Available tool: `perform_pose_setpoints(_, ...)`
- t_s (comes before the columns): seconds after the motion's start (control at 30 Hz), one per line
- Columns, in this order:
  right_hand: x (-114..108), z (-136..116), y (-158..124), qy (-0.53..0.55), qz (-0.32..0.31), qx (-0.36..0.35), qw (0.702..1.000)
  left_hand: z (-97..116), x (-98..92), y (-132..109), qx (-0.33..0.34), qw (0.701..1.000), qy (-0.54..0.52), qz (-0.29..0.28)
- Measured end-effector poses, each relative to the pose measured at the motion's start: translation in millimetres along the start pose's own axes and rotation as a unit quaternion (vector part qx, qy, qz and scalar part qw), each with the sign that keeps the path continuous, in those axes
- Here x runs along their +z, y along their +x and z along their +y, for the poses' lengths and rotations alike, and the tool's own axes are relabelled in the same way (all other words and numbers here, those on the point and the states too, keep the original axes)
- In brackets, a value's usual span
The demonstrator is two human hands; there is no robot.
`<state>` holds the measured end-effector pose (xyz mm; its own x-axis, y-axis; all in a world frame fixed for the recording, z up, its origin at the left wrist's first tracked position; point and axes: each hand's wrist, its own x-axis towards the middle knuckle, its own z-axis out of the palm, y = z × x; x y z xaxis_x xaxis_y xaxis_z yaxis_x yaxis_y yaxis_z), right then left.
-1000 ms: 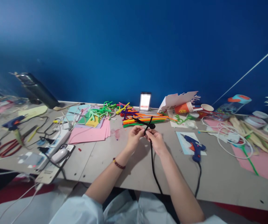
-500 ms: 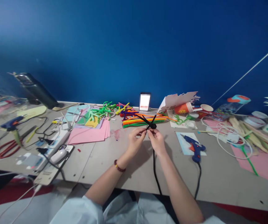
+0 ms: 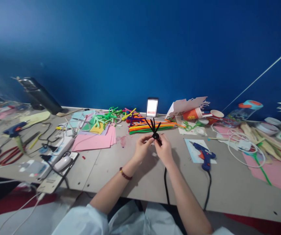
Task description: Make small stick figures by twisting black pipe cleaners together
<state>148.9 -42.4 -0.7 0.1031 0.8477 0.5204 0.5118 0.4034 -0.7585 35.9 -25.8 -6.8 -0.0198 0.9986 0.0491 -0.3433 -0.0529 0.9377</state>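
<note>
My left hand (image 3: pixel 143 144) and my right hand (image 3: pixel 163 146) meet over the table, fingertips pinched on a black pipe-cleaner figure (image 3: pixel 155 134). It has a round coiled body between my fingers, and several thin black legs fan upward from it. A long black pipe cleaner (image 3: pixel 166 186) hangs below my right hand to the table's front edge. Just beyond the figure lies a bundle of orange, yellow and green pipe cleaners (image 3: pixel 140 129). Both hands are closed, and part of the figure is hidden behind the fingers.
A blue glue gun (image 3: pixel 205 156) rests on a paper card at right, its cord running off the front edge. Pink paper sheets (image 3: pixel 93 141), a power strip (image 3: pixel 59 153) and scissors (image 3: pixel 8 156) lie at left. Paper cups (image 3: pixel 193 113) and a small bright screen (image 3: pixel 152 107) stand along the wall.
The black figure has been turned in my fingers: its coiled body now faces me in the middle, and its legs spread upward. The hanging pipe cleaner has swung slightly to the right.
</note>
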Motion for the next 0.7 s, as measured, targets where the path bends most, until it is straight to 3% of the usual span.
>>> perform_pose_setpoints(0.17, 1.5, 0.1, -1.0, -0.023, -0.014, -0.015, 1.0, -4.2, -1.0, 0.0, -0.005, 1.0, 0.0, 0.013)
perform_pose_setpoints(0.4, 3.7, -2.4, -0.7, 0.002, -0.021, -0.019, 1.0, -0.8, -1.0, -1.6, 0.083, 0.993, 0.085, 0.015)
perform_pose_setpoints(0.7, 5.9, -1.3, -3.1, -0.029, 0.001, -0.023, 0.999, -5.0, -2.4, 5.6, -0.008, 1.0, 0.016, -0.007)
